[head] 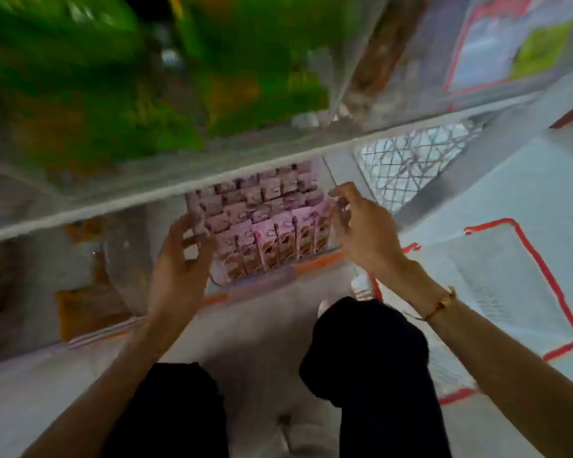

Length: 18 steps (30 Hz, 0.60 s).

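**Your two hands flank the block of pink cartons on the low shelf.**

Your left hand sits at the block's left end. Its fingers are spread and loosely bent against the end cartons and wrapped round none. The pink cartons stand upright in tight rows on the lower shelf, beneath the blurred green packs. Your right hand is at the right end with fingers curled, and blur hides whether it pinches anything. The cartons are probably filled, so they should be firm but easy to dent, smooth-faced, and heavy as a group. Press flat on both flanks, low down, or take one carton by its broad sides, not its folded top. The red-rimmed basket stands to your right.
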### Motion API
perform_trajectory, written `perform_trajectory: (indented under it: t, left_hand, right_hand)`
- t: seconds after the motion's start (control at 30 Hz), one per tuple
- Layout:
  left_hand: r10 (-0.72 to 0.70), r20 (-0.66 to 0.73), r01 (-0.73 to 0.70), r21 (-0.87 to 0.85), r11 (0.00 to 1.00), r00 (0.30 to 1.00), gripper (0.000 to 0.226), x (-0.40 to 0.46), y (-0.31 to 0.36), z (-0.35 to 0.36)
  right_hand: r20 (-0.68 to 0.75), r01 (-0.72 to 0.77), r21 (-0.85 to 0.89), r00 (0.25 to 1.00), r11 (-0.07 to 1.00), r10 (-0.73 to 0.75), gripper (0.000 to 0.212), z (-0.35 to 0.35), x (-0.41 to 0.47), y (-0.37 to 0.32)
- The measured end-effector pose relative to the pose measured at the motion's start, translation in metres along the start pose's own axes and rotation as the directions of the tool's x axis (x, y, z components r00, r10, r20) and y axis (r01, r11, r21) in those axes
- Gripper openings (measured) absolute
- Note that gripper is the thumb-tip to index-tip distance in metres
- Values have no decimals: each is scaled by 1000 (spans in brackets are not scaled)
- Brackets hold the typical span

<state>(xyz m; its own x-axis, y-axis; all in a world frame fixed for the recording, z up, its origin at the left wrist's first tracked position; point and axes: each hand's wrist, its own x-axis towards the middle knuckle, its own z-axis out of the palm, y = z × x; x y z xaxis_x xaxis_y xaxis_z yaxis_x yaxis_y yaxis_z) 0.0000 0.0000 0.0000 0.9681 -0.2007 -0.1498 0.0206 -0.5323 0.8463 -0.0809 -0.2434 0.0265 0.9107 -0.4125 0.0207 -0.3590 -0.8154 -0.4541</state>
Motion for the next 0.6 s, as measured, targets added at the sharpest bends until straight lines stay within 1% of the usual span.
perform_trajectory:
  t: [0.07,0.13,0.17,0.23,0.33,0.4,0.5,0.6]
  left_hand:
    - [86,0,-86,-6,996,996,28,6,-14,1]
    - [164,20,-164,-26,986,986,29,13,-21,3]
    - [195,26,-195,-10,981,980,30,15,-21,5]
    - [228,13,-228,86,970,974,32,16,-20,6]
    - [265,20,-264,189,946,964,31,12,-19,12]
    - [289,8,-285,199,938,957,36,6,-17,18]
    - [313,-106,-287,202,936,944,35,-2,-18,22]
    - [326,-179,-301,155,941,928,34,-7,-20,26]
  right_hand:
    - [-105,113,0,988,994,-113,23,14,1,13]
    - [-188,187,-40,963,982,-191,21,21,2,20]
    - [-214,221,-40,951,974,-225,19,24,3,22]
    - [-255,253,-39,933,967,-254,17,27,3,25]
    - [-277,291,-61,914,955,-296,19,27,1,23]
    - [-282,283,-89,912,955,-297,21,27,-2,19]
    - [-262,246,-139,925,959,-275,19,26,-3,14]
    - [-207,232,-113,945,966,-251,17,25,0,16]
